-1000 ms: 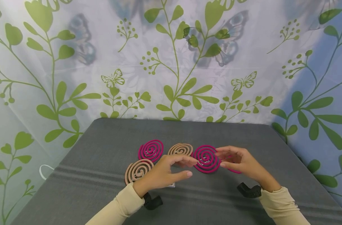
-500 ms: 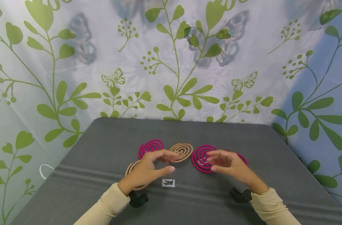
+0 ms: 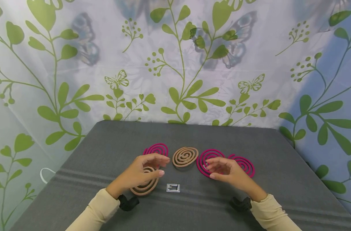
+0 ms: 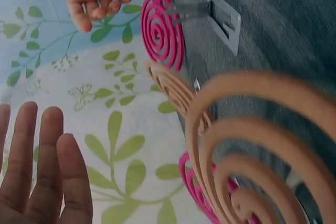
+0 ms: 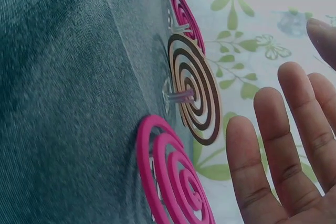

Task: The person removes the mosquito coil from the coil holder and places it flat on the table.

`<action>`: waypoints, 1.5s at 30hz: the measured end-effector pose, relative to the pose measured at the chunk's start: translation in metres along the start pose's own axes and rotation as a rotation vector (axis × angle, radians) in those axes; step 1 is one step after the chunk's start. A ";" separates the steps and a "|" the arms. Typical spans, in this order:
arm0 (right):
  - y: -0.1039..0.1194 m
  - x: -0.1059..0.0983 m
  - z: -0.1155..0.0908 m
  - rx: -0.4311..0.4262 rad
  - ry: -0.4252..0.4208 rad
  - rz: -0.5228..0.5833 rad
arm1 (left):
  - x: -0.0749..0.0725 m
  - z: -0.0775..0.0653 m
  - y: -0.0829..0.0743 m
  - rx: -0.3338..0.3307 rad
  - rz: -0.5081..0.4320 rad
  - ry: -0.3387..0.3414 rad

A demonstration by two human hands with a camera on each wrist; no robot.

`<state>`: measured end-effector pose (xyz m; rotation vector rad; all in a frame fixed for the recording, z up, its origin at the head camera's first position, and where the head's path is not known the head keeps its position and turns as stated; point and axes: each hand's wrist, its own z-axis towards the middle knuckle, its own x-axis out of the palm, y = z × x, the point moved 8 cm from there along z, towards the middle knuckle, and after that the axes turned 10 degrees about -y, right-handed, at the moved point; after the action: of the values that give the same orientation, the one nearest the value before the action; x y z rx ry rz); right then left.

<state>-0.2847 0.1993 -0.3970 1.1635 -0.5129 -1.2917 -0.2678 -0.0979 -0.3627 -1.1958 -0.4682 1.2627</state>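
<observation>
My left hand (image 3: 140, 170) hovers with relaxed fingers, holding nothing, over the tan mosquito coil (image 3: 146, 191) at front left, partly hiding it. Behind that hand is a pink mosquito coil (image 3: 159, 148), also partly covered. My right hand (image 3: 231, 175), equally loose and holding nothing, is in front of another pink coil (image 3: 208, 154). A second tan coil (image 3: 185, 157) stands tilted between the hands; in the right wrist view a metal stand (image 5: 181, 96) props this tan coil (image 5: 195, 90). One more pink coil (image 3: 246, 164) lies at far right. Nearer me lies a flat metal stand (image 3: 173, 188) with a cut-out.
Everything rests on a grey cloth-covered table (image 3: 192, 211). A curtain (image 3: 175, 64) printed with leaves and butterflies hangs behind it. A white loop (image 3: 45, 175) sticks out by the left edge. Black wrist cameras (image 3: 128, 203) are strapped on both wrists.
Both hands have drawn left and slightly toward me, uncovering the flat metal stand, the middle tan coil and the far-right pink coil. The coils look unmoved.
</observation>
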 end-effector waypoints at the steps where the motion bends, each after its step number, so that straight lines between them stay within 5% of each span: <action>1: 0.000 0.001 0.000 -0.003 -0.001 -0.003 | -0.002 -0.001 0.001 -0.003 -0.005 0.003; 11: 0.002 0.018 0.005 -0.040 0.004 -0.015 | -0.038 -0.005 0.017 -0.010 0.033 -0.039; 19: -0.003 0.029 0.009 0.011 0.020 -0.001 | -0.054 -0.006 0.034 -0.064 -0.023 -0.019; 33: -0.007 0.059 0.020 0.032 0.067 0.042 | -0.090 -0.019 0.080 -0.141 -0.062 -0.058; 45: -0.013 0.082 0.027 0.040 0.075 0.018 | -0.100 -0.032 0.111 -0.268 -0.152 0.034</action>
<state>-0.2907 0.1158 -0.4217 1.2333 -0.4945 -1.2228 -0.3253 -0.2170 -0.4395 -1.3763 -0.7067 1.0702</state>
